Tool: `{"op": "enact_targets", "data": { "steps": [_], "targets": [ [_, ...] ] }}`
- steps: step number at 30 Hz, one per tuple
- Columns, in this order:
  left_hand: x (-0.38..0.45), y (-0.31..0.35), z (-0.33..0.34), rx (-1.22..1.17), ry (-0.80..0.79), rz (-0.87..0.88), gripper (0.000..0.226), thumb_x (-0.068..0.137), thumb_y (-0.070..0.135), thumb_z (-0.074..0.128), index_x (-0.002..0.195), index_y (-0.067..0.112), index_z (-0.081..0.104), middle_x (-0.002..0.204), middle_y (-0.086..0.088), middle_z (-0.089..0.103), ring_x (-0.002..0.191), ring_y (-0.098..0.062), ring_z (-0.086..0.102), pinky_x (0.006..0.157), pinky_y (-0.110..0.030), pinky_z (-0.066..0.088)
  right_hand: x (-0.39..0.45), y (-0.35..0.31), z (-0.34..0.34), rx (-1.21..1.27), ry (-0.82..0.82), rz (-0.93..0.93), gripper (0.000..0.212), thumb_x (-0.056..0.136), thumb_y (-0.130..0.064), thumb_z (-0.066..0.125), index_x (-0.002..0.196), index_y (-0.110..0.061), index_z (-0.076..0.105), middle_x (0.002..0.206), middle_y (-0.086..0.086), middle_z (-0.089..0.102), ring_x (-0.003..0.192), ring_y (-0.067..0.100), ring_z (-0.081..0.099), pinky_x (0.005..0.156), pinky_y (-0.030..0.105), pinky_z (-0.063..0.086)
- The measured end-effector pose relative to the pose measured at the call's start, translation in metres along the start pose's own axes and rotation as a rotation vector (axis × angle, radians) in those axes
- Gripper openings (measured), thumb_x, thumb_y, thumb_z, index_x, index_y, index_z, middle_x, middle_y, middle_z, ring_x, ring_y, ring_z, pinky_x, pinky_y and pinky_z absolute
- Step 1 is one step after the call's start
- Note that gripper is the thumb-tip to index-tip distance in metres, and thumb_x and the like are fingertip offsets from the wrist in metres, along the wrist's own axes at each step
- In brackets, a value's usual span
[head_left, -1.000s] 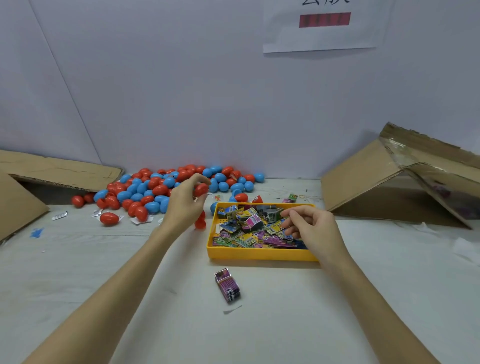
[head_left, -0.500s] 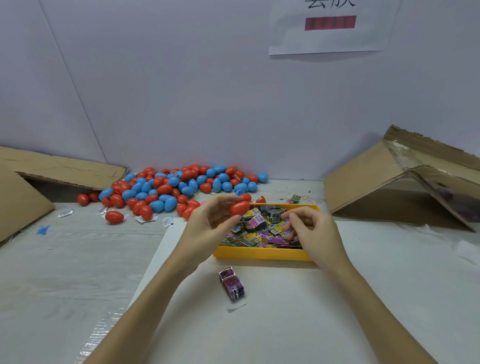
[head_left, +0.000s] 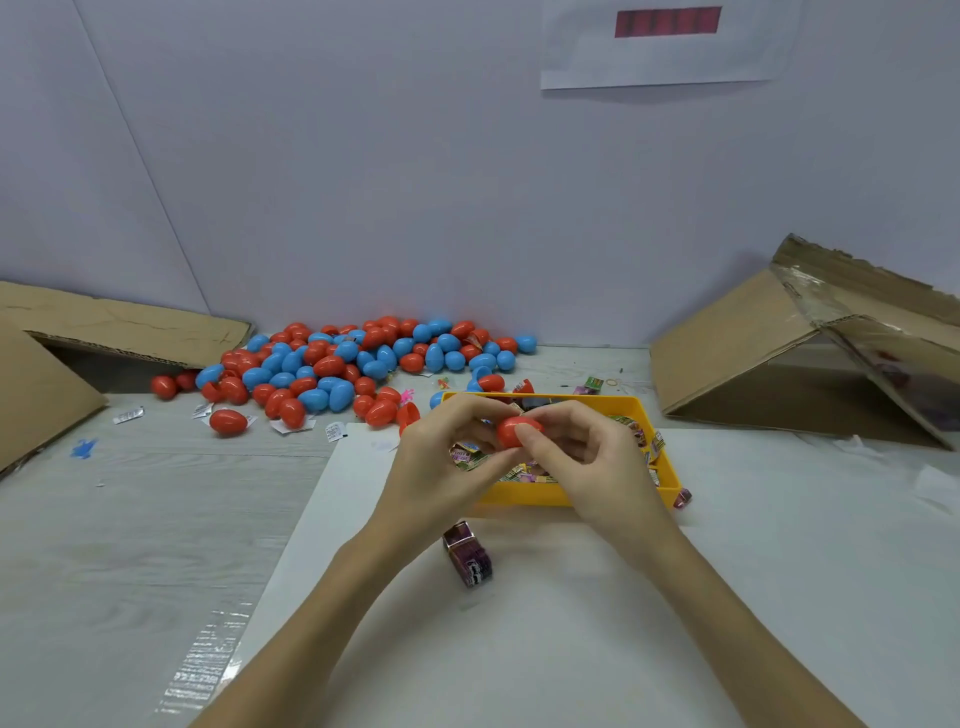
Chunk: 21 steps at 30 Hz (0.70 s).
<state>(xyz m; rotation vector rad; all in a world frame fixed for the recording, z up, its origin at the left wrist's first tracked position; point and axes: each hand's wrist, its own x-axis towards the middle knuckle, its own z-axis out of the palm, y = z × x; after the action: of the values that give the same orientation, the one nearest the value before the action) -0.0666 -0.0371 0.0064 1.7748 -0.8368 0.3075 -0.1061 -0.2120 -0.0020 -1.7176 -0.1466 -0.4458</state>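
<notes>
We've got both hands on one red plastic egg (head_left: 511, 431) right now — it sits up in the air over the near-left part of the yellow tray (head_left: 670, 462), not touching it. Our left hand (head_left: 436, 462) curls its fingers over the egg's left end, and our right hand (head_left: 592, 457) pinches the right end with the thumb and fingertips, so the egg is pretty much squeezed between the two.

The tray is full of small colourful packets (head_left: 470, 457), and one purple packet (head_left: 467, 556) lies loose on the white sheet (head_left: 571, 623) just in front of the tray, near our left wrist. Behind and to the left there's the big pile of red and blue eggs (head_left: 332, 364) against the wall — well apart from our hands. Cardboard flaps sit at the far left (head_left: 119, 327) and far right (head_left: 737, 343).
</notes>
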Motion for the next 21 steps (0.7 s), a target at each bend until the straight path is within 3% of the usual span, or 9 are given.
{"op": "enact_targets", "data": {
  "steps": [4, 8, 10, 12, 14, 16, 19, 21],
  "targets": [
    [0.002, 0.000, 0.000, 0.047, 0.081, -0.032, 0.025, 0.098, 0.021, 0.068, 0.122, 0.021, 0.066, 0.095, 0.011, 0.071, 0.090, -0.014, 0.070, 0.081, -0.025, 0.057, 0.002, 0.000, -0.001, -0.019, -0.012, 0.012, 0.021, 0.105, -0.026, 0.055, 0.110, -0.018, 0.073, 0.094, -0.003, 0.077, 0.090, 0.012, 0.073, 0.071, 0.025, 0.059],
    [0.003, -0.005, -0.003, 0.013, 0.204, -0.197, 0.027, 0.108, 0.033, 0.044, 0.111, 0.022, 0.069, 0.083, 0.005, 0.067, 0.075, -0.011, 0.062, 0.067, -0.034, 0.051, 0.002, 0.006, -0.016, -0.454, 0.031, -0.133, 0.019, 0.103, -0.024, 0.058, 0.102, -0.021, 0.077, 0.100, -0.013, 0.073, 0.098, 0.002, 0.066, 0.079, 0.014, 0.051],
    [0.004, -0.006, -0.003, -0.035, 0.254, -0.322, 0.042, 0.108, 0.039, 0.040, 0.092, 0.011, 0.067, 0.067, -0.001, 0.056, 0.062, -0.014, 0.051, 0.059, -0.036, 0.042, 0.001, 0.007, -0.018, -0.542, -0.083, -0.158, 0.023, 0.102, -0.030, 0.058, 0.100, -0.023, 0.080, 0.108, -0.016, 0.070, 0.106, -0.003, 0.061, 0.085, 0.012, 0.047],
    [0.006, -0.005, -0.004, -0.150, 0.281, -0.420, 0.054, 0.105, 0.048, 0.039, 0.075, 0.007, 0.058, 0.058, 0.000, 0.048, 0.053, -0.009, 0.047, 0.051, -0.025, 0.040, -0.001, 0.008, -0.013, -0.586, -0.224, -0.136, 0.028, 0.103, -0.039, 0.054, 0.104, -0.029, 0.081, 0.119, -0.020, 0.068, 0.116, -0.006, 0.055, 0.096, 0.015, 0.043],
    [0.007, -0.004, -0.005, -0.224, 0.275, -0.461, 0.058, 0.105, 0.052, 0.037, 0.072, 0.009, 0.059, 0.057, -0.001, 0.054, 0.050, -0.007, 0.051, 0.047, -0.019, 0.042, -0.002, 0.010, -0.007, -0.720, -0.309, -0.152, 0.036, 0.105, -0.044, 0.047, 0.111, -0.031, 0.080, 0.124, -0.018, 0.068, 0.121, -0.003, 0.052, 0.103, 0.025, 0.038],
    [0.007, -0.004, -0.006, -0.259, 0.255, -0.483, 0.059, 0.106, 0.053, 0.035, 0.075, 0.015, 0.068, 0.063, -0.003, 0.065, 0.054, -0.011, 0.057, 0.051, -0.020, 0.048, -0.003, 0.011, -0.002, -0.838, -0.329, -0.184, 0.044, 0.108, -0.044, 0.039, 0.113, -0.026, 0.079, 0.123, -0.015, 0.070, 0.119, 0.006, 0.055, 0.104, 0.033, 0.037],
    [0.007, -0.005, -0.007, -0.288, 0.232, -0.497, 0.051, 0.105, 0.050, 0.040, 0.079, 0.025, 0.075, 0.073, -0.004, 0.072, 0.061, -0.014, 0.063, 0.063, -0.023, 0.055, -0.002, 0.010, -0.001, -0.817, -0.289, -0.166, 0.051, 0.105, -0.042, 0.036, 0.107, -0.017, 0.080, 0.113, -0.008, 0.074, 0.109, 0.012, 0.060, 0.099, 0.037, 0.042],
    [0.007, -0.006, -0.008, -0.339, 0.197, -0.479, 0.037, 0.108, 0.039, 0.042, 0.096, 0.028, 0.075, 0.084, -0.004, 0.075, 0.067, -0.016, 0.066, 0.072, -0.028, 0.056, -0.001, 0.010, -0.001, -0.793, -0.259, -0.170, 0.043, 0.107, -0.035, 0.043, 0.103, -0.012, 0.079, 0.103, -0.003, 0.076, 0.100, 0.015, 0.061, 0.095, 0.037, 0.045]
  ]
}}
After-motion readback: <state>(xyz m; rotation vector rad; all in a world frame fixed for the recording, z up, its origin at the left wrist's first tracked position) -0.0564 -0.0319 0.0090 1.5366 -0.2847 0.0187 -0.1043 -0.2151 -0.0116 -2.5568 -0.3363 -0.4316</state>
